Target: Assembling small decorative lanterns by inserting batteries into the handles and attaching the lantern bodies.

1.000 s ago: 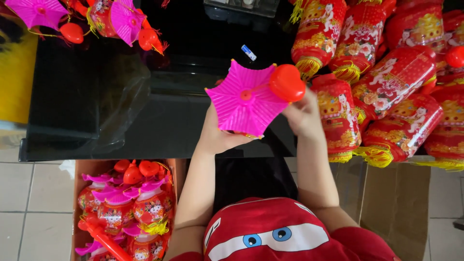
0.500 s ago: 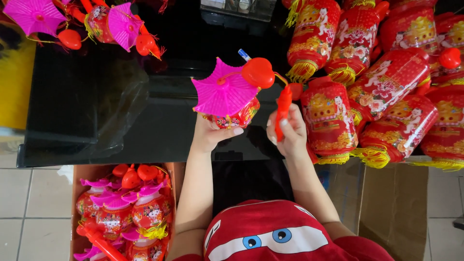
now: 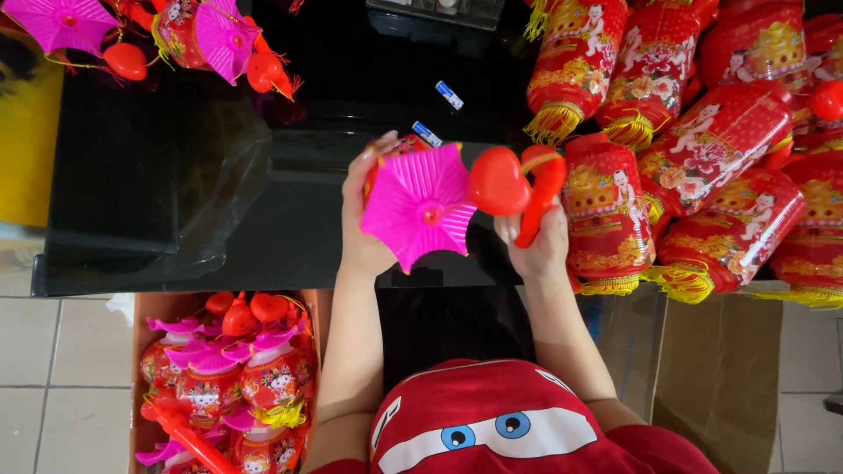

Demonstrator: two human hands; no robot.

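Note:
My left hand [image 3: 369, 219] grips a toy lantern with a pink pleated top [image 3: 420, 207] and a red printed body, held above the black table [image 3: 176, 202]. My right hand [image 3: 536, 246] is closed on the lantern's red handle stick [image 3: 540, 197]. A red heart-shaped piece [image 3: 497, 181] sits between the pink top and the stick. Two small batteries [image 3: 449, 95] lie on the table just beyond the lantern.
Large red tasselled lanterns [image 3: 702, 149] are piled on the table's right side. More pink-topped lanterns [image 3: 211, 39] lie at the far left. A cardboard box [image 3: 140, 351] of the same lanterns stands on the tiled floor at lower left. Another cardboard box [image 3: 720, 377] stands at lower right.
The lantern has swung round in my hands, pink top now tilted toward me. My right hand moved from the heart piece to the red handle stick.

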